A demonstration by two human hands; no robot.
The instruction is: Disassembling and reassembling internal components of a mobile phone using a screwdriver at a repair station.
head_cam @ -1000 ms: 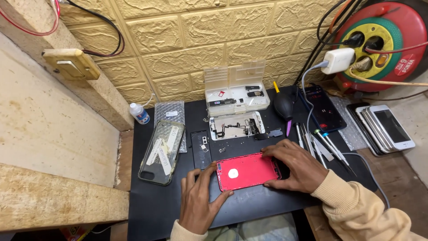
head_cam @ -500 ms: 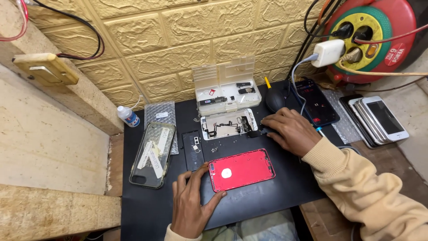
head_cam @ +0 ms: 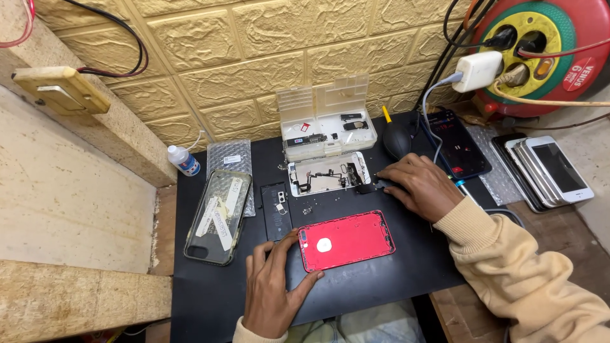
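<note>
Both hands rest on the black work mat [head_cam: 381, 286]. Left hand [head_cam: 274, 286]: fingers spread and flat, thumb and forefinger touching the near-left corner of the red phone back housing [head_cam: 346, 240], steadying rather than gripping it. Left of this hand lie a clear phone case [head_cam: 219, 216] with paper strips inside, a small dropper bottle [head_cam: 184, 160] and a bubble-wrap pouch [head_cam: 230, 159]. Just beyond the left fingertips lies a dark battery [head_cam: 277, 211]. Centre: the red housing lies flat with its long axis running left to right, slightly tilted, between the two hands; the left hand is on it, the right is apart from it. Behind it sits an opened white phone chassis [head_cam: 327, 174] with its internals exposed, and beyond that a clear parts box [head_cam: 327, 124], lid raised. Right hand [head_cam: 416, 187]: fingers curled, tips pressed on a small dark component [head_cam: 368, 187] at the chassis's right end; whether it is pinched cannot be told. Further right: a dark phone on a cable [head_cam: 456, 143], a stack of phones [head_cam: 549, 168], and a cable reel [head_cam: 540, 51].
</note>
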